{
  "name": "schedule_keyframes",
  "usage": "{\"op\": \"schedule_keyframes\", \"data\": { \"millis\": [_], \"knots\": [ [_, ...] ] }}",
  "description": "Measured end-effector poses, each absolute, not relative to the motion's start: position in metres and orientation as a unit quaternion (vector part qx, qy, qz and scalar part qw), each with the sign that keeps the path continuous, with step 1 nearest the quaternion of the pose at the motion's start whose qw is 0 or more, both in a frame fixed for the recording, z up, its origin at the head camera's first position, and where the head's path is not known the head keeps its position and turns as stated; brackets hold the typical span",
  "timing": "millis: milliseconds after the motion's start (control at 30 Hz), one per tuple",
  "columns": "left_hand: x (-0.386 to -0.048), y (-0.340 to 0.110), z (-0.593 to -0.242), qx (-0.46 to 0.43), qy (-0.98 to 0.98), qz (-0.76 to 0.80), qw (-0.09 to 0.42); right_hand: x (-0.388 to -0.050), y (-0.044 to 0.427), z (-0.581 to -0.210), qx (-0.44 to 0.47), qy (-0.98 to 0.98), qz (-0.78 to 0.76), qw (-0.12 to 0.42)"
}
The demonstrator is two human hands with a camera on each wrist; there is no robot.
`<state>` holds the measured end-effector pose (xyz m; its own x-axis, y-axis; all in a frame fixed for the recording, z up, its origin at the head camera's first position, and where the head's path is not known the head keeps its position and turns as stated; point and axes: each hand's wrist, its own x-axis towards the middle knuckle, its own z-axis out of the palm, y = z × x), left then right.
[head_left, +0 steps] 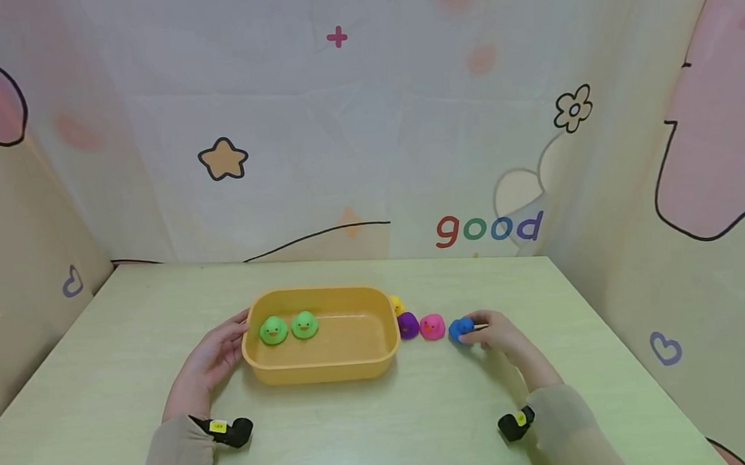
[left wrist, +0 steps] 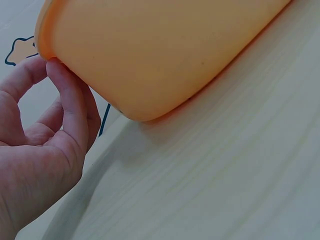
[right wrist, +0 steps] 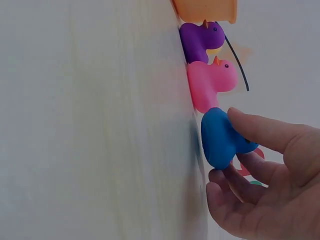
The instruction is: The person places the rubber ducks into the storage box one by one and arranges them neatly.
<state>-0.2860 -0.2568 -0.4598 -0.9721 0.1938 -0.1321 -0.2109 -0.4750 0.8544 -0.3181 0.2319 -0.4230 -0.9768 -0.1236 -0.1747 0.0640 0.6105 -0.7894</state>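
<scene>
My left hand (head_left: 219, 352) pinches the left end of a yellow plastic tub (head_left: 324, 373) by its rim; in the left wrist view the fingertips meet just under the lip. Two green rubber ducks (head_left: 273, 331) sit inside the tub, toward its left side. At the right, a blue rubber duck (right wrist: 219, 139) is held between the thumb and fingers of my right hand (head_left: 497, 331), turned on its side close to the tabletop. A pink rubber duck (head_left: 432, 327) stands beside it, then a purple duck (head_left: 409, 325) against the tub's right end.
A yellow duck (head_left: 397, 305) is partly hidden behind the tub's right rim and the purple duck. Everything stands on a pale wooden table (head_left: 362, 438). A printed cloth (head_left: 352, 146) hangs along the table's back and sides.
</scene>
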Motion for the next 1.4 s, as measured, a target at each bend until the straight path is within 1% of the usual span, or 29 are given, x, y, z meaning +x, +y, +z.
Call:
{"op": "schedule_keyframes", "data": {
  "millis": [467,967,1167,1400],
  "knots": [
    [-0.286,-0.256,-0.459,-0.008,0.511,0.851,0.117,-0.317,0.232,-0.427,-0.006,0.890,-0.440,0.120],
    [-0.288,-0.256,-0.462,-0.010,0.519,0.846,0.118,-0.317,0.246,-0.417,-0.041,0.889,-0.436,0.132],
    [-0.288,-0.256,-0.462,-0.012,0.513,0.850,0.121,-0.317,0.251,-0.421,-0.053,0.881,-0.443,0.159],
    [-0.287,-0.256,-0.461,-0.011,0.521,0.845,0.118,-0.319,0.252,-0.426,-0.073,0.877,-0.447,0.160]
  ]
}}
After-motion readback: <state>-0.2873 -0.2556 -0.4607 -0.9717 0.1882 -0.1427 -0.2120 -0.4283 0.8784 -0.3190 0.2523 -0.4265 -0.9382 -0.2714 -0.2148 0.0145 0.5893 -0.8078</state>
